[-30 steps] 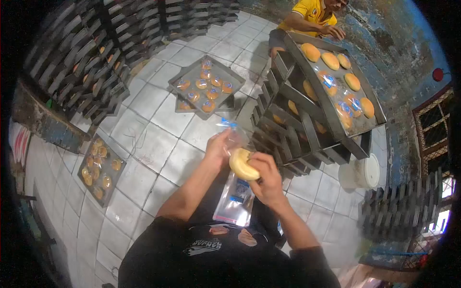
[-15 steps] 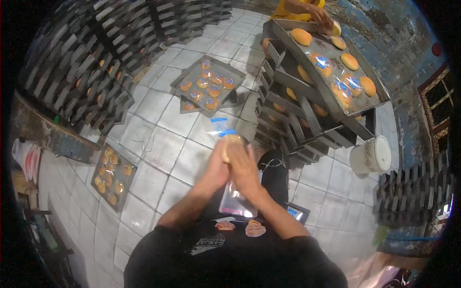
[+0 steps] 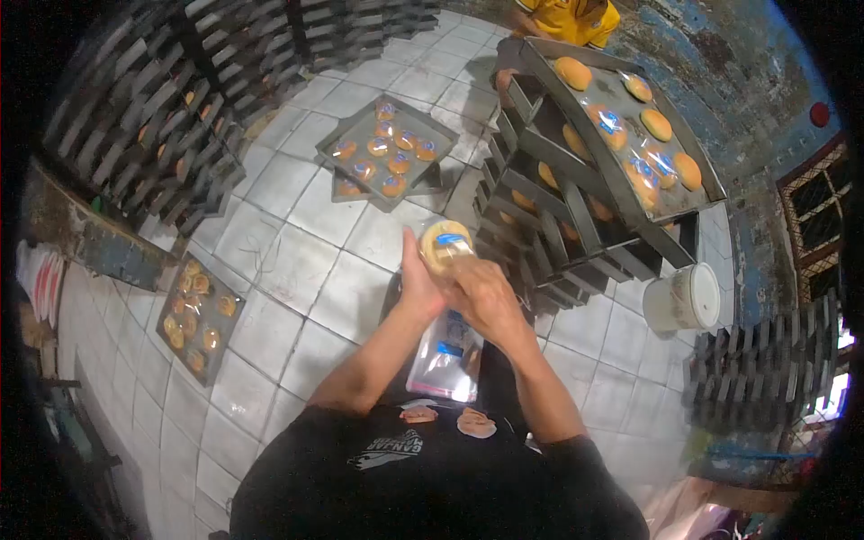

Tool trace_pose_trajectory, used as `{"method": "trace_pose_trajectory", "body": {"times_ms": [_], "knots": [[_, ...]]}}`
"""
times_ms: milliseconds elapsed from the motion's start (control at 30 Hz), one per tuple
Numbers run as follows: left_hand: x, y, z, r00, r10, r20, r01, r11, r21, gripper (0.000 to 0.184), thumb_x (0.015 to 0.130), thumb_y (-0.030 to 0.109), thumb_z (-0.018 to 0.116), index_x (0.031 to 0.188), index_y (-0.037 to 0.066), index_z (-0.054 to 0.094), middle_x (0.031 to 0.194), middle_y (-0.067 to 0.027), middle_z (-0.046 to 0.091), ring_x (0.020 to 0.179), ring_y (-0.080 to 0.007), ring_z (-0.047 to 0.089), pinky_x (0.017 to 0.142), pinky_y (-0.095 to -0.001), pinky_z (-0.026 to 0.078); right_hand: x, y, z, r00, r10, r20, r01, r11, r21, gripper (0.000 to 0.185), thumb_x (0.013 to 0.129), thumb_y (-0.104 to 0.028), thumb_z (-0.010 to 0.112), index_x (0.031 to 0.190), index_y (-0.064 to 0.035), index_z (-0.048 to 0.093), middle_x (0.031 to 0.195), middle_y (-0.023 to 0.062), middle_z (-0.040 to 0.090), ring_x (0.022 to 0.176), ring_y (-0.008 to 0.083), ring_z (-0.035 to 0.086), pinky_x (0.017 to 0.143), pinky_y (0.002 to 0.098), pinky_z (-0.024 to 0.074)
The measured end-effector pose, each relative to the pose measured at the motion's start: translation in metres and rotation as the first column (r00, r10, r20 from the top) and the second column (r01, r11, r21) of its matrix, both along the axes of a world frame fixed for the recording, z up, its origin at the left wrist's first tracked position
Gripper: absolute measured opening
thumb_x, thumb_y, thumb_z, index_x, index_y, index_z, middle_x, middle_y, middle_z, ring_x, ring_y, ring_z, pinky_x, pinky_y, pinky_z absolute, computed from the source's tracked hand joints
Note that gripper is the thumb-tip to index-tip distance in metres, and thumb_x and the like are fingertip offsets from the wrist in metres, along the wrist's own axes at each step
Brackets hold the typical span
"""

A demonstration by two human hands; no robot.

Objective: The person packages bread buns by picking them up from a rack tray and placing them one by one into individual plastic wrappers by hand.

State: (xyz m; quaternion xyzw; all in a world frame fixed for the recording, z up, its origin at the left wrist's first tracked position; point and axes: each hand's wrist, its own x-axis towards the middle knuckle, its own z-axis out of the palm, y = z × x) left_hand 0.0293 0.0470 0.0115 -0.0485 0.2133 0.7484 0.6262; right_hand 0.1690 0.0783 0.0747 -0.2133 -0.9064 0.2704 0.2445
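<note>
A round bun in a clear plastic bag (image 3: 447,245) with a blue label is held up in front of me, over my lap. My left hand (image 3: 421,286) cradles it from the left and below, thumb pointing up beside it. Curled fingers of my right hand (image 3: 490,297) close on the near end of the bag; the fingertips are partly hidden. Below the hands, a stack of flat clear bags (image 3: 441,371) with blue print lies on my lap.
A metal tray (image 3: 612,72) of bagged and bare buns tops a tray stack at right, with a person in yellow (image 3: 576,20) behind. Trays of bagged buns stand on the floor ahead (image 3: 364,124) and at left (image 3: 220,337). A white bucket (image 3: 670,301) is at right.
The bun has turned so its blue label faces up, and my right hand has slid from its side to the near end. The other person's hand has left the top tray.
</note>
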Motion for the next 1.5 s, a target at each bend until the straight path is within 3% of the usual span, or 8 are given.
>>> {"method": "trace_pose_trajectory", "body": {"times_ms": [467, 633, 733, 800, 967, 1033, 1400, 1500], "knots": [[-0.021, -0.008, -0.008, 0.998, -0.033, 0.055, 0.040, 0.992, -0.121, 0.071, 0.105, 0.067, 0.035, 0.137, 0.008, 0.057, 0.133, -0.0164, 0.063, 0.121, -0.0333, 0.060, 0.108, -0.0525, 0.048, -0.014, -0.031, -0.018, 0.988, 0.134, -0.078, -0.151, 0.948, -0.281, 0.010, 0.091, -0.006, 0.072, 0.094, -0.0016, 0.063, 0.090, 0.0106, 0.063, 0.083, 0.0263, 0.063, 0.073, 0.0338, 0.0511], [-0.039, -0.024, -0.013, 0.997, 0.077, -0.001, -0.076, 0.987, -0.144, 0.069, 0.105, 0.066, 0.036, 0.135, 0.007, 0.057, 0.131, -0.0161, 0.064, 0.119, -0.0327, 0.062, 0.104, -0.0512, 0.051, 0.022, -0.060, 0.032, 0.598, 0.570, -0.563, -0.594, -0.157, -0.789, 0.010, 0.093, -0.008, 0.074, 0.092, -0.0037, 0.065, 0.093, 0.0047, 0.064, 0.091, 0.0189, 0.064, 0.080, 0.0336, 0.0534], [-0.035, -0.041, 0.013, 0.995, 0.098, -0.018, -0.100, 0.978, -0.184, 0.068, 0.105, 0.065, 0.038, 0.136, 0.007, 0.056, 0.131, -0.0160, 0.064, 0.116, -0.0329, 0.064, 0.102, -0.0494, 0.054, 0.021, -0.033, 0.010, 0.984, -0.167, -0.067, 0.118, 0.881, -0.458, 0.025, 0.080, -0.009, 0.084, 0.097, -0.0023, 0.068, 0.109, 0.0107, 0.067, 0.095, 0.0282, 0.066, 0.084, 0.0395, 0.0553], [-0.018, -0.062, 0.000, 0.979, -0.194, 0.065, 0.189, 0.979, 0.079, 0.060, 0.108, 0.056, 0.038, 0.139, 0.007, 0.055, 0.133, -0.0158, 0.064, 0.120, -0.0308, 0.063, 0.103, -0.0462, 0.053, 0.010, -0.030, 0.014, 0.953, -0.198, -0.230, 0.223, 0.971, 0.085, 0.030, 0.076, -0.008, 0.084, 0.102, -0.0041, 0.071, 0.109, 0.0123, 0.067, 0.091, 0.0340, 0.066, 0.082, 0.0416, 0.0561], [-0.022, -0.049, 0.003, 0.705, 0.044, -0.708, -0.225, 0.961, -0.164, 0.053, 0.112, 0.044, 0.037, 0.138, 0.004, 0.059, 0.127, -0.0135, 0.068, 0.116, -0.0241, 0.066, 0.099, -0.0376, 0.054, 0.014, -0.017, -0.007, 0.989, -0.136, -0.063, 0.117, 0.964, -0.238, 0.021, 0.088, -0.011, 0.075, 0.107, -0.0032, 0.071, 0.098, 0.0140, 0.070, 0.086, 0.0326, 0.070, 0.078, 0.0381, 0.0564], [-0.042, -0.051, 0.000, 0.694, -0.344, -0.632, 0.328, 0.933, -0.148, 0.046, 0.112, 0.036, 0.043, 0.133, 0.001, 0.064, 0.122, -0.0110, 0.071, 0.110, -0.0206, 0.068, 0.097, -0.0349, 0.054, 0.013, -0.002, -0.020, 0.977, -0.214, 0.007, 0.183, 0.818, -0.545, 0.022, 0.098, -0.018, 0.067, 0.109, -0.0005, 0.070, 0.095, 0.0174, 0.071, 0.083, 0.0278, 0.072, 0.077, 0.0365, 0.0560], [-0.019, -0.039, 0.013, 0.654, 0.075, -0.753, -0.193, 0.979, -0.071, 0.022, 0.106, 0.017, 0.057, 0.094, 0.001, 0.068, 0.092, -0.0068, 0.070, 0.075, -0.0109, 0.064, 0.068, -0.0261, 0.052, 0.004, 0.004, -0.006, 0.951, -0.261, -0.166, 0.147, 0.855, -0.497, 0.027, 0.101, -0.025, 0.064, 0.100, 0.0007, 0.070, 0.074, 0.0035, 0.062, 0.070, 0.0107, 0.058, 0.066, 0.0281, 0.0477], [-0.036, -0.022, 0.005, 0.658, 0.095, -0.747, -0.295, 0.945, -0.140, 0.024, 0.106, 0.018, 0.058, 0.093, 0.001, 0.068, 0.087, -0.0047, 0.068, 0.078, -0.0104, 0.062, 0.070, -0.0247, 0.050, 0.002, 0.042, -0.018, 0.896, -0.426, -0.123, 0.085, 0.437, -0.896, 0.028, 0.104, -0.028, 0.063, 0.081, -0.0117, 0.062, 0.069, -0.0071, 0.051, 0.057, 0.0027, 0.042, 0.050, 0.0227, 0.0304]]}}
